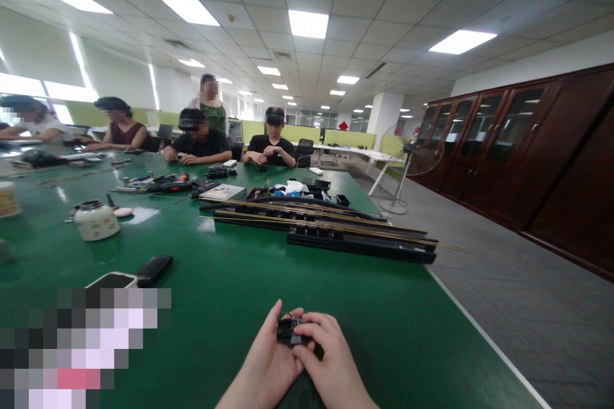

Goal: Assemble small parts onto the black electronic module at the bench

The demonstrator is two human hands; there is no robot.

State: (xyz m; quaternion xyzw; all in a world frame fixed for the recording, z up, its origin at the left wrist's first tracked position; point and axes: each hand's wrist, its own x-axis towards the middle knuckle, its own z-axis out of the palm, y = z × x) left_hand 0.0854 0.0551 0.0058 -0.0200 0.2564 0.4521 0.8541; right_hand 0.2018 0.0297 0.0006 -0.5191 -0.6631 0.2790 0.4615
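Note:
A small black part (286, 331), which looks like plastic, is held between both hands just above the near side of the green table (211, 307). My left hand (271, 358) cups it from the left and below, with the thumb raised beside it. From the right, my right hand (330, 351) pinches the same part with thumb and fingers. Its exact kind is too small and too covered by the fingers to tell.
Long black rails (359, 246) with thin brass-coloured rods lie ahead. Behind them are small black trays (343, 200) and a white box (223, 192). A patterned jar (96, 220) and a black case (154, 270) are left. Several people sit across the table; a fan (405, 160) stands right.

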